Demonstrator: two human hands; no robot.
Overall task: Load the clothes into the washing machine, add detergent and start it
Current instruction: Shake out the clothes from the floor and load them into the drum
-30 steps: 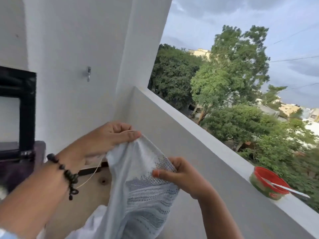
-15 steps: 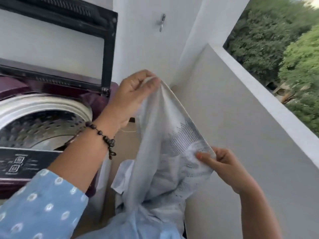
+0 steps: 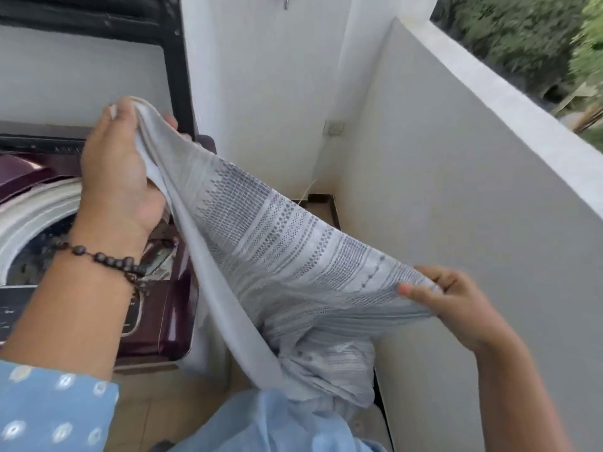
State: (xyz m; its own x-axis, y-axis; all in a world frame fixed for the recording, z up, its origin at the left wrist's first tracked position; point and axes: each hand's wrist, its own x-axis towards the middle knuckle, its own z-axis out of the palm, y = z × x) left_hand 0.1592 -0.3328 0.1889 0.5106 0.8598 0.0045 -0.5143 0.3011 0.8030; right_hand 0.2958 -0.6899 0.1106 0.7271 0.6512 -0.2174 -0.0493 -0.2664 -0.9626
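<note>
Over the washing machine (image 3: pixel 98 203), left hand (image 3: pixel 117 171) grips the cloth (image 3: pixel 261 249). Right hand (image 3: pixel 456 305) pinches its other end, right of the machine.

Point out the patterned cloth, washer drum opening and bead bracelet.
patterned cloth (image 3: pixel 277 236): head view, on the dotted woven band.
washer drum opening (image 3: pixel 36 256): head view, on the dark drum interior.
bead bracelet (image 3: pixel 107 259): head view, on a bead at the wrist.

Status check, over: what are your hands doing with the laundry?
Left hand and right hand gripping grey cloth. Washer lid up. Nothing blocking.
</note>
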